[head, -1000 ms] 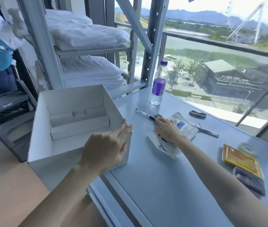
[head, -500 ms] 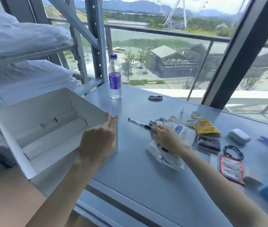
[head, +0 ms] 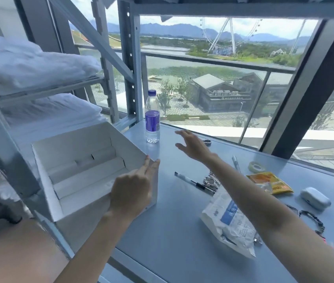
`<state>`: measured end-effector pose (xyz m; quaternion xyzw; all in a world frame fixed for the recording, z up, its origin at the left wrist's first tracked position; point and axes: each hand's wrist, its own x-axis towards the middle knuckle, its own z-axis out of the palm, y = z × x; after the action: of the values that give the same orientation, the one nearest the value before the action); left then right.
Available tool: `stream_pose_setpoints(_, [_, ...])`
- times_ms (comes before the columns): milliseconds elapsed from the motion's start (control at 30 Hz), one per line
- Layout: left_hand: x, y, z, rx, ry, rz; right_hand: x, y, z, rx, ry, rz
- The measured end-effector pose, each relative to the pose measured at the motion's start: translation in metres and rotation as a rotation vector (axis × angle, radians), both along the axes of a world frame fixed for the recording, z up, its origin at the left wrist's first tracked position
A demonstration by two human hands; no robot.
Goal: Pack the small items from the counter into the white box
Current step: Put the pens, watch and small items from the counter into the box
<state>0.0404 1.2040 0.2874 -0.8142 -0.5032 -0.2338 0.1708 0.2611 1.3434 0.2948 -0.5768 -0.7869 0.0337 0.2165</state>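
The white box [head: 45, 180] stands open at the counter's left edge, tilted toward me. My left hand [head: 133, 190] grips its near right corner. My right hand [head: 192, 146] hovers with fingers spread over the far part of the counter, right of the water bottle [head: 152, 119] and just left of a small dark coiled item [head: 208, 142]. Under my right forearm lie a white and blue packet [head: 229, 223], a black pen [head: 194, 183] and a metal chain [head: 211, 180].
To the right lie a tape roll [head: 256, 166], a yellow snack pack [head: 272, 181], a white earbud case [head: 315, 198], a second pen [head: 235, 162] and a dark beaded bracelet [head: 313, 219]. Metal shelving [head: 129, 78] with folded white bedding [head: 29, 64] stands left; a window runs behind the counter.
My right hand has let go of the white and blue packet and moved up and away toward the bottle. The view has tilted upward. My left hand stays on the box.
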Motion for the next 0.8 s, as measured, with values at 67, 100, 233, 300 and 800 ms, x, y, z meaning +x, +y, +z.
stream_pose_setpoints(67, [-0.006,-0.001,0.000,-0.001,-0.037,-0.006,-0.025,0.030,0.023,0.016,0.032,0.016])
stream_pose_setpoints(100, [-0.007,-0.001,0.000,0.002,-0.042,-0.008,-0.039,0.042,0.034,0.022,0.060,0.030])
stream_pose_setpoints(233, [-0.008,0.002,-0.002,0.006,-0.023,-0.008,-0.079,0.087,0.069,0.028,0.197,0.009])
stream_pose_setpoints(300, [-0.008,0.003,-0.004,0.005,-0.018,-0.017,-0.089,0.107,0.078,0.014,0.290,-0.027])
stream_pose_setpoints(800, [-0.007,0.005,-0.003,-0.023,0.004,-0.003,-0.083,0.156,0.074,-0.129,0.549,-0.132])
